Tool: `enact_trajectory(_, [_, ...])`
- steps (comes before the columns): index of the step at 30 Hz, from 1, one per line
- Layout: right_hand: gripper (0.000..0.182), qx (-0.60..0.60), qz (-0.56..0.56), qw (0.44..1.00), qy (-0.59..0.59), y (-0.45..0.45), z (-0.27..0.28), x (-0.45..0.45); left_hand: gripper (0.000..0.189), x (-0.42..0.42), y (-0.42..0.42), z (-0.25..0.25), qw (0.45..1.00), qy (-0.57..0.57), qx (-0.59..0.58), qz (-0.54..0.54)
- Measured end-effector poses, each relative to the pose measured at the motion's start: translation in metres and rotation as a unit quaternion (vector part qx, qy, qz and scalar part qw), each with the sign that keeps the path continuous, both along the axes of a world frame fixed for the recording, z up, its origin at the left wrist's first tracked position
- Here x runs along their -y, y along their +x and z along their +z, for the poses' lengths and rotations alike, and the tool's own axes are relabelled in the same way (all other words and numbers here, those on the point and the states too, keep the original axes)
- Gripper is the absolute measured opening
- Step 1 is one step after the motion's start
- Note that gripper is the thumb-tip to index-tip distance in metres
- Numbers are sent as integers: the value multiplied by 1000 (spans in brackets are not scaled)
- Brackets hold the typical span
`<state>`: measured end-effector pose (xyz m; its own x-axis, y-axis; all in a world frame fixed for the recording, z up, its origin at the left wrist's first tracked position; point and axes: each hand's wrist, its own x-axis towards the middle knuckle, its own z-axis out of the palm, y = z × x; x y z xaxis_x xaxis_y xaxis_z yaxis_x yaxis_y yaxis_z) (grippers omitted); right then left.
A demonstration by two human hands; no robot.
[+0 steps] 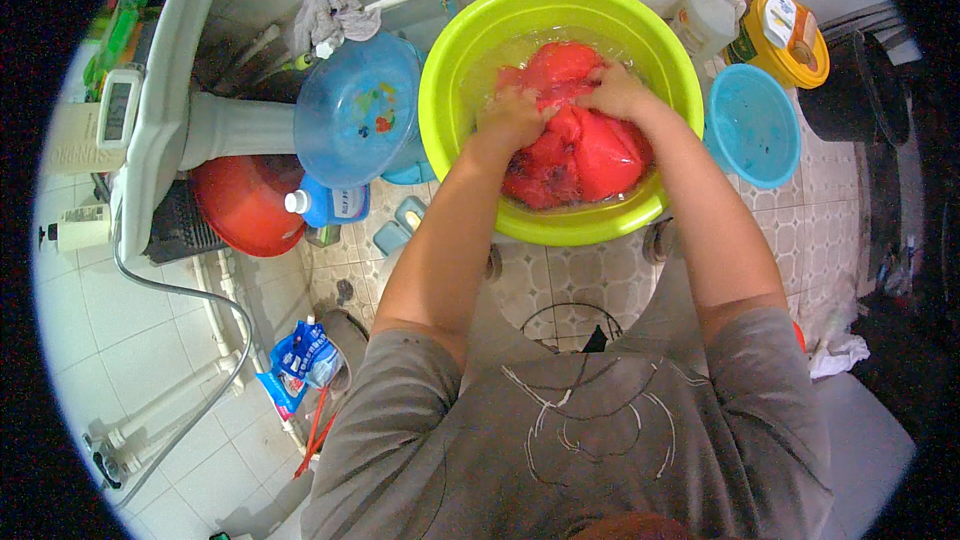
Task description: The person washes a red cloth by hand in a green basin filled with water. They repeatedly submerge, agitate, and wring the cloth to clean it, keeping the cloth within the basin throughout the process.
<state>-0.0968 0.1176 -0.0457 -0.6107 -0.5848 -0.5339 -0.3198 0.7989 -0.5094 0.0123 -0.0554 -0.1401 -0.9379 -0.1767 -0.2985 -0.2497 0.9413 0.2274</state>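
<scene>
A large lime-green plastic basin [671,37] stands before me, holding water. Wet red fabric [607,154] lies bunched in the water, puffed up in places, with a darker patch at its lower left. My left hand [514,120] presses on the left side of the cloth, its fingers bent into the folds. On the upper right part of the same cloth rests my right hand [616,92], fingers curled at a fold. Both hands grip the fabric, their fingertips partly hidden by it.
To the left are a clear blue basin [330,120], a red basin [247,217], a blue bottle [330,202] and a white pedestal sink [161,82]. At right stand a small blue basin [754,127], a yellow tub [810,71], a translucent jug [705,22] and a black bucket [840,101].
</scene>
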Motion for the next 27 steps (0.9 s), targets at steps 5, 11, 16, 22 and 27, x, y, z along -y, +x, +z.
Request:
enact_trajectory(5, [36,301,-358,796,-385,-10,3,-6,47,-15,-7,64,968,191,-32,157])
enact_trajectory(11, [43,511,-383,679,-363,0,25,-3,31,-86,-3,133,866,316,-388,-4])
enact_trajectory(16, [41,401,-117,561,-715,47,-13,-17,30,-119,7,176,852,227,-463,-96])
enact_trajectory(22, [27,267,-374,746,-483,48,17,12,39,-75,-8,146,938,164,-285,107])
enact_trajectory(27, [25,-158,-276,825,-467,42,41,15,37,-37,-15,112,929,66,-282,228])
